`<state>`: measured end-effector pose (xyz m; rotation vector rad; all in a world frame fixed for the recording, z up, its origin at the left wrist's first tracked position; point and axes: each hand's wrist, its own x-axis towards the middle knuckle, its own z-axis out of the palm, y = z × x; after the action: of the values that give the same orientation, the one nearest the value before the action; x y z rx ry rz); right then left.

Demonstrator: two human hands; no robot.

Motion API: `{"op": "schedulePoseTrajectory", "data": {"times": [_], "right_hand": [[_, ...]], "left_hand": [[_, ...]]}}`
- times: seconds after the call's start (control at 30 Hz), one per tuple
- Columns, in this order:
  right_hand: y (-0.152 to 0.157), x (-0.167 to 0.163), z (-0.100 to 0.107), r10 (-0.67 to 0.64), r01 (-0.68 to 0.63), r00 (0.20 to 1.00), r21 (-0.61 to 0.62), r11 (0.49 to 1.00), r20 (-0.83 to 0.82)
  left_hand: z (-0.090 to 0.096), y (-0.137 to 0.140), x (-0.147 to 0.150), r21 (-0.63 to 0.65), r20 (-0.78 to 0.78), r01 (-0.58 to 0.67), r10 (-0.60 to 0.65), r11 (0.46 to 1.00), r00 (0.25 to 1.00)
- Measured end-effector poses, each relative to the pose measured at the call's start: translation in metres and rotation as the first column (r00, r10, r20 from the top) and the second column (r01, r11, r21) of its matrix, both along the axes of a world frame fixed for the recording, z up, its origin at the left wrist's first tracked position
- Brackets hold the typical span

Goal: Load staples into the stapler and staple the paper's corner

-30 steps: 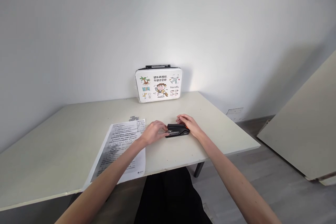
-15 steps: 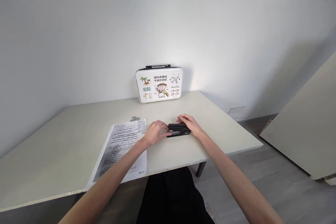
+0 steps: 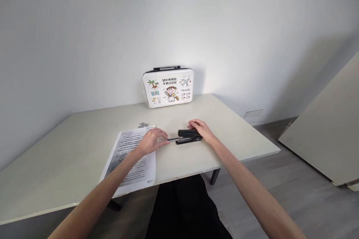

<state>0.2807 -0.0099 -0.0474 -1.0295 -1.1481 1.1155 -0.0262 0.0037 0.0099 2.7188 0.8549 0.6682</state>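
Note:
A black stapler [image 3: 190,136] lies on the table with its front toward the left. A thin metal staple tray [image 3: 173,139] sticks out of that front end. My left hand [image 3: 153,142] pinches the tray's outer end between thumb and fingers. At the stapler's rear, my right hand [image 3: 203,129] is closed around the back end, its fingers curled on the far side. Partly under my left hand and forearm lies a printed sheet of paper [image 3: 123,145].
Small grey strips, apparently staples [image 3: 143,125], lie just beyond the paper's top edge. A white case with cartoon prints [image 3: 168,89] leans against the wall at the back of the table [image 3: 70,157]. A pale panel [image 3: 322,134] stands at the right.
My left hand has moved left, away from the stapler, drawing the metal tray out of its front. My right hand stays at the rear. The view has shifted slightly.

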Motion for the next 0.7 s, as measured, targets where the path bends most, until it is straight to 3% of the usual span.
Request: {"op": "schedulePoseTrajectory", "data": {"times": [0.17, 0.23, 0.33, 0.4, 0.53, 0.7], "right_hand": [[-0.004, 0.000, 0.003, -0.001, 0.000, 0.999, -0.021, 1.000, -0.043], [-0.006, 0.001, 0.004, -0.004, 0.002, 0.998, -0.031, 1.000, -0.059], [-0.008, 0.001, 0.005, -0.008, 0.005, 0.997, -0.043, 0.999, -0.072], [-0.009, 0.001, 0.006, -0.011, 0.007, 0.997, -0.048, 0.999, -0.073], [-0.010, 0.000, 0.008, -0.011, 0.007, 0.998, -0.055, 0.998, -0.069], [-0.008, 0.000, 0.006, -0.009, 0.007, 0.998, -0.047, 0.999, -0.057]], "left_hand": [[0.002, -0.001, -0.014, -0.080, -0.029, -0.050, 0.047, 0.996, 0.998], [0.004, 0.007, -0.022, -0.066, -0.031, -0.167, 0.165, 0.984, 0.986], [0.008, 0.028, -0.040, 0.025, -0.038, -0.402, 0.403, 0.915, 0.914], [0.012, 0.045, -0.052, 0.070, -0.061, -0.494, 0.498, 0.867, 0.865], [0.014, 0.070, -0.061, 0.130, -0.134, -0.589, 0.603, 0.798, 0.786], [0.010, 0.084, -0.044, 0.188, -0.216, -0.637, 0.664, 0.748, 0.716]]}}
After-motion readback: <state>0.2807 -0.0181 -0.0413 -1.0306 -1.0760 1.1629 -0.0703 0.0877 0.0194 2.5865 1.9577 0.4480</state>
